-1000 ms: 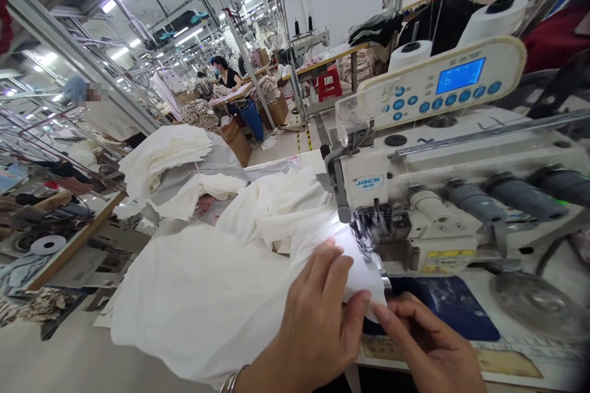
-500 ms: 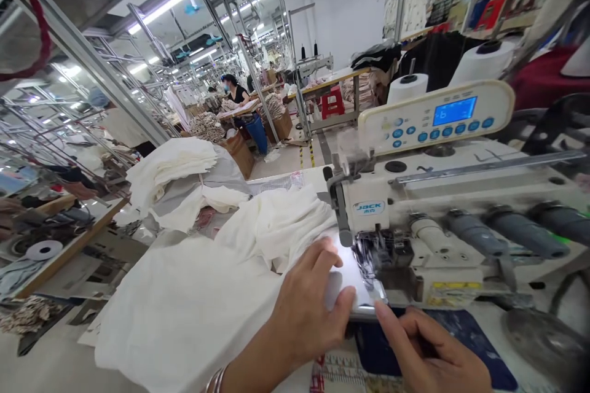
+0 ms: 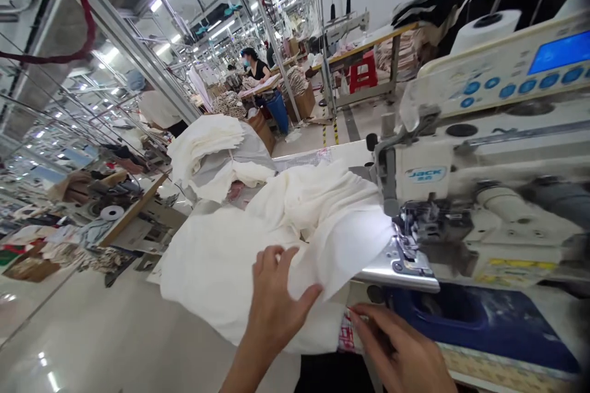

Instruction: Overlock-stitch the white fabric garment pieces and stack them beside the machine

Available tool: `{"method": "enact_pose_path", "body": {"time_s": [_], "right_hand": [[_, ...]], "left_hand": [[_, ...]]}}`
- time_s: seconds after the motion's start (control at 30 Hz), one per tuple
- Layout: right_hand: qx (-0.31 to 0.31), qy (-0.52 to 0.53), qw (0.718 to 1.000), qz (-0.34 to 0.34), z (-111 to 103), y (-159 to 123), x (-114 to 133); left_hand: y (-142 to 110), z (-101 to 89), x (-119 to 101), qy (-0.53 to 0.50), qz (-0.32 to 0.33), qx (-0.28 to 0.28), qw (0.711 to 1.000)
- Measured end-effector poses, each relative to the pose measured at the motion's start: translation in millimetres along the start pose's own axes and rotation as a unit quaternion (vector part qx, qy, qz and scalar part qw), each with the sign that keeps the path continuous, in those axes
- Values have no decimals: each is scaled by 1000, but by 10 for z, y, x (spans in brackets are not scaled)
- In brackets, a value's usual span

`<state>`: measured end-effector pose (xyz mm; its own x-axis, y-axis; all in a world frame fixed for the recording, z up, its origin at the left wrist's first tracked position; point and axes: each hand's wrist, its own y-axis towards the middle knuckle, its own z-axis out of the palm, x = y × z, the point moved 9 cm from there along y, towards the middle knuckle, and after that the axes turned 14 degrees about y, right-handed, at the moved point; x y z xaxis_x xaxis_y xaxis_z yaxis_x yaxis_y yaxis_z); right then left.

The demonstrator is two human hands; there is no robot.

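White fabric (image 3: 221, 252) lies in a broad heap left of the sewing machine (image 3: 424, 178), its near flap (image 3: 345, 245) reaching up to the presser foot (image 3: 408, 249). My left hand (image 3: 279, 304) rests at this flap with fingers and thumb spread apart. Below the shiny metal needle plate (image 3: 401, 276), clear of the fabric's sewn edge, is my right hand (image 3: 401, 347). Its fingers are curled, thumb and forefinger close together by a red-and-white printed patch (image 3: 345, 331). Whatever they may pinch is too small to make out.
A stack of white cut pieces (image 3: 207, 141) stands behind the heap. On the right are a blue tray (image 3: 488, 319), a control panel (image 3: 516, 73) and a thread cone (image 3: 486, 31). Farther back, a person (image 3: 255, 64) sits at a table near a red stool (image 3: 362, 72).
Both hands have moved toward me, away from the presser foot. My left hand has slid left and spread, the fabric flap has shifted left off the plate, and the view has turned right-to-left.
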<state>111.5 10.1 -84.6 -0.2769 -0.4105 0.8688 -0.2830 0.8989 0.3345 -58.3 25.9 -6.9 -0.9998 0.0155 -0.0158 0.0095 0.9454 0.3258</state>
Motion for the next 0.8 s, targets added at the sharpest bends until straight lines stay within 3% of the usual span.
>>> {"method": "enact_pose_path", "body": {"time_s": [0.1, 0.2, 0.3, 0.4, 0.47, 0.53, 0.63, 0.7, 0.8], "right_hand": [[43, -99, 990, 89, 268, 103, -154], [77, -176, 971, 142, 424, 228, -195], [90, -180, 969, 141, 461, 314, -148], [110, -173, 970, 134, 451, 309, -129], [116, -159, 972, 126, 439, 258, -118], [107, -119, 982, 104, 435, 183, -71], [70, -19, 996, 58, 441, 49, 63], [78, 65, 993, 58, 489, -30, 129], [147, 206, 962, 106, 569, -92, 211]], "left_hand": [[-486, 178, 538, 70, -49, 105, 991], [-646, 75, 940, 56, -97, 95, 989], [-344, -291, 1193, 30, -135, 16, 990], [321, -743, 1270, 25, -140, -97, 985], [800, -945, 1158, 42, -108, -158, 981], [1134, -991, 976, 42, -96, -175, 979], [1154, -925, 458, 16, -17, -195, 980], [916, -719, 89, -65, 72, -133, 986], [433, -194, -263, -183, 168, 105, 963]]}}
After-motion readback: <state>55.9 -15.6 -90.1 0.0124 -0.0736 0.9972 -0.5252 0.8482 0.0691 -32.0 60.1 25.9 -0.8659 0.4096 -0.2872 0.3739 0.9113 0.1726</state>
